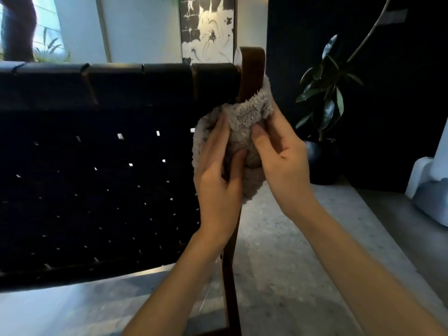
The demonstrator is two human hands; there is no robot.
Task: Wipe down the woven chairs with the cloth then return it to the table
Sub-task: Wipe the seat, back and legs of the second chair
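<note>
While both hands, the left hand (pixel 218 166) and right hand (pixel 281 151), curl their fingers (pixel 260 139) around the cloth (pixel 244 122), it wraps the woven chair (pixel 97 178) post (pixel 252 69) just below its top, so wiping covers all sides.

Black woven chair (pixel 97 178), brown post (pixel 252 69), fluffy beige-grey cloth (pixel 244 122).

The cloth (pixel 244 122) hides part of the chair post (pixel 252 69); the woven back (pixel 97 178) runs off the left edge.

Cloth (pixel 244 120) wraps the chair post (pixel 252 66); plant (pixel 328 110) stands right of it.
</note>
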